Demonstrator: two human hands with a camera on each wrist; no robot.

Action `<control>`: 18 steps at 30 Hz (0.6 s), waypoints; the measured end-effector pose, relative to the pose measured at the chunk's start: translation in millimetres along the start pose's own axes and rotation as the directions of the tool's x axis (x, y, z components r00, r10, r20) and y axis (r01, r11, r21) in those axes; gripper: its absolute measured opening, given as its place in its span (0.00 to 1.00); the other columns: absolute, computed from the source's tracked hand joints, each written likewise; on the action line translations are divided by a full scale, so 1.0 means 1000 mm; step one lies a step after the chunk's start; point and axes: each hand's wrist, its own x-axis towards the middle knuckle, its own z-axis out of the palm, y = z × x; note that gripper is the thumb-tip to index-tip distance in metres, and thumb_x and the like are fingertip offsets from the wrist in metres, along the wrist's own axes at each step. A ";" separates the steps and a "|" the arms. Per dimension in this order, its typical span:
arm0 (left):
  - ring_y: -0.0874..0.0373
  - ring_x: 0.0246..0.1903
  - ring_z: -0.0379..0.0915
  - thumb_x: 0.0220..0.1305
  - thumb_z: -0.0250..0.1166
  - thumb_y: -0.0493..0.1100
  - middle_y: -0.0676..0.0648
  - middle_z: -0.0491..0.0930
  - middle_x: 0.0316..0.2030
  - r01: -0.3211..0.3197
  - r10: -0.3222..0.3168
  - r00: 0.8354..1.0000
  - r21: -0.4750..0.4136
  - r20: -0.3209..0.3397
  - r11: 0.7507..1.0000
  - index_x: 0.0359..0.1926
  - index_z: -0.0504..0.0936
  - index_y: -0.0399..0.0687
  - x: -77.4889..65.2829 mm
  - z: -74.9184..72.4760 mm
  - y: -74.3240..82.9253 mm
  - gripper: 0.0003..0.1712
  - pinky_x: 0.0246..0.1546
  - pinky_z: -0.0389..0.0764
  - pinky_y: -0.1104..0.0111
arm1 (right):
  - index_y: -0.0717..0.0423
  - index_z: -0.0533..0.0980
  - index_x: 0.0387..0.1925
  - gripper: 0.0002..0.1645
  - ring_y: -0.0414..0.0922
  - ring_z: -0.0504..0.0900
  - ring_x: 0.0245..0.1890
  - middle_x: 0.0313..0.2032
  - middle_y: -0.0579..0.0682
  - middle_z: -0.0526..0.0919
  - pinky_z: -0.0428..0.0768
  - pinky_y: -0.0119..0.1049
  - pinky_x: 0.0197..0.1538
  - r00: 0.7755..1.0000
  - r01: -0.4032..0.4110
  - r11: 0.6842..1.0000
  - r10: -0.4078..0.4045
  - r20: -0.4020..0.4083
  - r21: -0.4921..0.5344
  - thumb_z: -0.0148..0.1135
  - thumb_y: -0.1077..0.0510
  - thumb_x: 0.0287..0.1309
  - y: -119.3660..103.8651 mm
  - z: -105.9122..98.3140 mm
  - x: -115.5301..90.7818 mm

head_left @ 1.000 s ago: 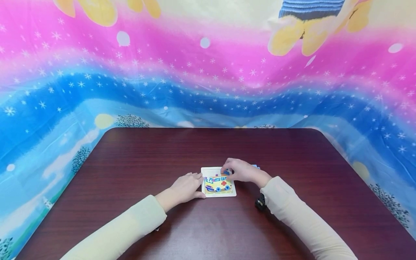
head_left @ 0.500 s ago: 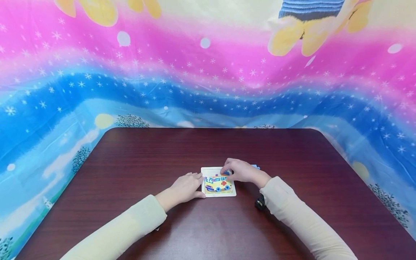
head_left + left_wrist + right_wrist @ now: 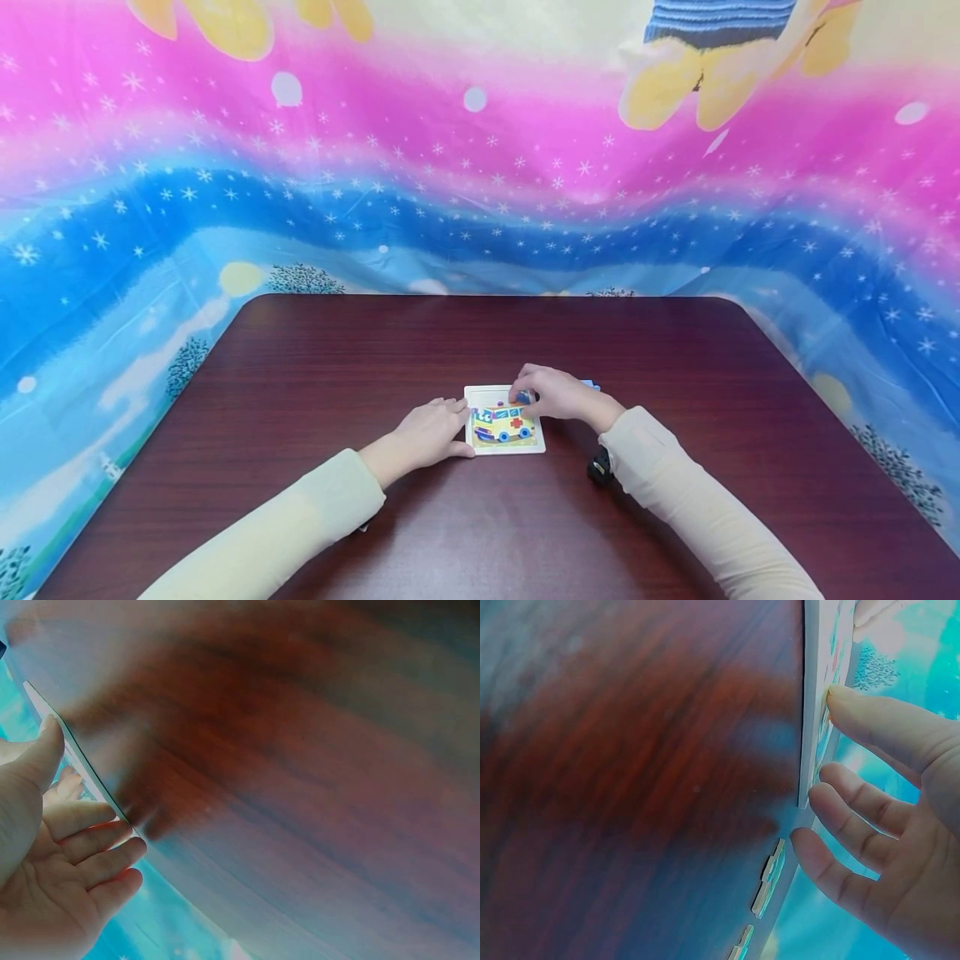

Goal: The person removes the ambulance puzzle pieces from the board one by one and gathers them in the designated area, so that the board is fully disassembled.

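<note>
A white-framed jigsaw puzzle (image 3: 507,451) with a yellow ambulance picture lies flat on the table. My left hand (image 3: 423,433) rests at its left side. The thumb touches near the lower left corner, and the fairly straight fingers lie along the left edge; the left wrist view shows this hand (image 3: 67,855) against the thin frame edge. Over the puzzle's upper right part, my right hand (image 3: 558,393) pinches a small dark blue puzzle piece (image 3: 522,398) between thumb and forefinger. In the right wrist view, the thumb (image 3: 870,716) touches the picture side; the forefinger is mostly hidden.
A light blue loose puzzle piece (image 3: 591,385) shows just behind the right hand. Two loose pieces, one a flat piece (image 3: 769,881), lie beyond the frame in the right wrist view. The dark brown table (image 3: 375,333) meets a colourful cloth (image 3: 480,192) at its back.
The dark blue piece under my right fingers has shifted slightly, and less orange shows beneath it. Both hands and the frame stay in nearly the same place.
</note>
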 end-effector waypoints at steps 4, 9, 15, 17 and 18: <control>0.46 0.53 0.70 0.53 0.64 0.60 0.37 0.74 0.53 0.000 0.000 1.000 -0.003 0.000 1.000 0.50 0.76 0.33 0.000 0.000 0.000 0.36 0.56 0.68 0.59 | 0.46 0.80 0.38 0.12 0.40 0.69 0.29 0.39 0.44 0.72 0.71 0.33 0.30 1.000 0.001 1.000 -0.001 -0.006 0.003 0.68 0.59 0.49 0.001 0.001 0.000; 0.46 0.54 0.69 0.54 0.64 0.60 0.37 0.73 0.53 0.006 -0.006 1.000 -0.009 0.006 1.000 0.51 0.75 0.33 0.000 -0.001 0.001 0.36 0.57 0.67 0.59 | 0.44 0.79 0.37 0.12 0.41 0.70 0.29 0.40 0.44 0.72 0.72 0.34 0.31 1.000 -0.017 1.000 0.017 -0.001 0.010 0.68 0.59 0.49 0.002 0.002 0.001; 0.47 0.55 0.69 0.54 0.63 0.60 0.37 0.73 0.54 0.015 -0.015 1.000 -0.008 0.017 1.000 0.52 0.75 0.33 0.001 0.001 0.000 0.36 0.57 0.67 0.60 | 0.47 0.75 0.42 0.17 0.41 0.70 0.31 0.38 0.44 0.72 0.72 0.35 0.32 0.999 -0.044 0.999 0.044 -0.007 0.022 0.69 0.58 0.48 0.001 0.001 0.001; 0.47 0.55 0.68 0.54 0.63 0.60 0.37 0.73 0.54 0.017 -0.017 1.000 -0.005 0.020 1.000 0.52 0.75 0.33 0.000 0.000 0.000 0.36 0.57 0.67 0.60 | 0.51 0.72 0.46 0.22 0.42 0.71 0.33 0.38 0.45 0.73 0.73 0.36 0.35 0.998 -0.058 0.998 0.059 -0.019 0.029 0.69 0.58 0.48 0.000 0.001 0.001; 0.47 0.55 0.68 0.54 0.63 0.60 0.37 0.73 0.54 0.019 -0.018 1.000 -0.003 0.021 1.000 0.52 0.75 0.34 0.000 0.000 0.000 0.36 0.57 0.67 0.60 | 0.53 0.71 0.47 0.24 0.42 0.71 0.34 0.38 0.46 0.73 0.73 0.37 0.36 0.998 -0.065 0.997 0.066 -0.024 0.031 0.70 0.58 0.48 0.000 0.001 0.001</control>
